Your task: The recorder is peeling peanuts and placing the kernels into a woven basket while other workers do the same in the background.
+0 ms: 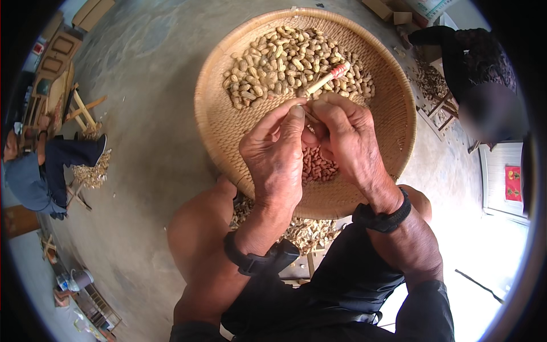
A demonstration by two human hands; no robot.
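Note:
My left hand [275,156] and my right hand [352,139] meet over a round woven basket [218,145]. Pinched between the fingertips of both is a peanut [313,118], largely covered by the fingers, so its condition is hard to make out. Just beyond the fingertips, a wooden tool [322,84] with a red-wrapped end rests on a heap of unshelled peanuts [273,64]. Shelled reddish peanut kernels [318,166] are gathered below my hands, at the basket's near side, partly covered by them.
Broken peanut shells [310,234] lie beneath the basket, between my legs. A person [32,179] sits at the left near another shell pile [95,171]. A second person [483,72] is at the right, beside a wooden stool [442,111]. Cardboard boxes [92,13] stand at the far left.

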